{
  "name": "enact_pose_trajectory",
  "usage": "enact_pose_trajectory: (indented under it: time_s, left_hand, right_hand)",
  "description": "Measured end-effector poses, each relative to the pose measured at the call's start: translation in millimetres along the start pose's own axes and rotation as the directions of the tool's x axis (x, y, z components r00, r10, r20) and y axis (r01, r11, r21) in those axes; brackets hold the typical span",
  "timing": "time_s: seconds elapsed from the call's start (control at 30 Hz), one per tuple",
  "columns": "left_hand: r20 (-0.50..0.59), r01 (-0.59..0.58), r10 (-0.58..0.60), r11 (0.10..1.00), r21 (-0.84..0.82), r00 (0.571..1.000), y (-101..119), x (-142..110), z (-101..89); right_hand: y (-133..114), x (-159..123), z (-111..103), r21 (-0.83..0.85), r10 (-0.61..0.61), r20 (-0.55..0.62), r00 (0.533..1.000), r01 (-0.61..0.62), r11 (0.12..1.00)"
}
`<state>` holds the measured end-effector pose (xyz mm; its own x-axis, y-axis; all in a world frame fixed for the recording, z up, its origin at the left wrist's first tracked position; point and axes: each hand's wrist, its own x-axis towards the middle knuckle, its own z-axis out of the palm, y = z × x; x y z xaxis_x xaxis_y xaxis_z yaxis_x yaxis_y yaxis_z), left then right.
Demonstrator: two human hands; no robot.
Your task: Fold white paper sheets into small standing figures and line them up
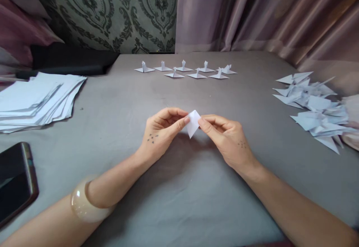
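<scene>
A small white piece of folded paper (193, 124), kite-shaped with its long point down, is held up just above the table. My left hand (165, 129) pinches its left corner between thumb and fingers. On the other side, my right hand (224, 136) grips the right corner the same way. The thumbs face me, and the fingertips behind the paper are partly hidden. Farther back, several folded paper birds (197, 74) stand in two rows, wings spread flat.
A stack of white paper sheets (36, 97) lies at the left, with a black folded cloth or case (70, 58) behind it. A phone (17, 181) rests at the near left. More paper birds (316, 106) are heaped on the right. Grey cloth (117, 93) covers the table.
</scene>
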<state>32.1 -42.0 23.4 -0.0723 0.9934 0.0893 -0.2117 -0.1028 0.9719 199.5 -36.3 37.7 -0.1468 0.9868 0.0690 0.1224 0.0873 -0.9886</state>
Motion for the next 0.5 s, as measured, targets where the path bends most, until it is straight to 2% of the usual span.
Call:
enact_pose_trajectory:
  time_s: [0.17, 0.3, 0.5]
  left_hand:
    - [0.08, 0.11, -0.106, 0.993, -0.046, 0.991, -3.5, 1.8, -2.3]
    - [0.109, 0.134, -0.129, 0.99, -0.048, 0.986, -4.9, 2.1, -3.7]
    - [0.105, 0.156, -0.148, 0.985, -0.07, 0.983, -3.5, 0.3, -1.9]
  right_hand:
    - [0.6, -0.1, 2.1, -0.011, -0.074, -0.093, 0.993, 0.074, 0.997]
    - [-0.7, -1.2, 2.4, -0.078, -0.155, -0.122, 0.98, 0.146, 0.986]
    - [1.5, -2.2, 2.8, -0.02, -0.111, -0.14, 0.984, 0.109, 0.994]
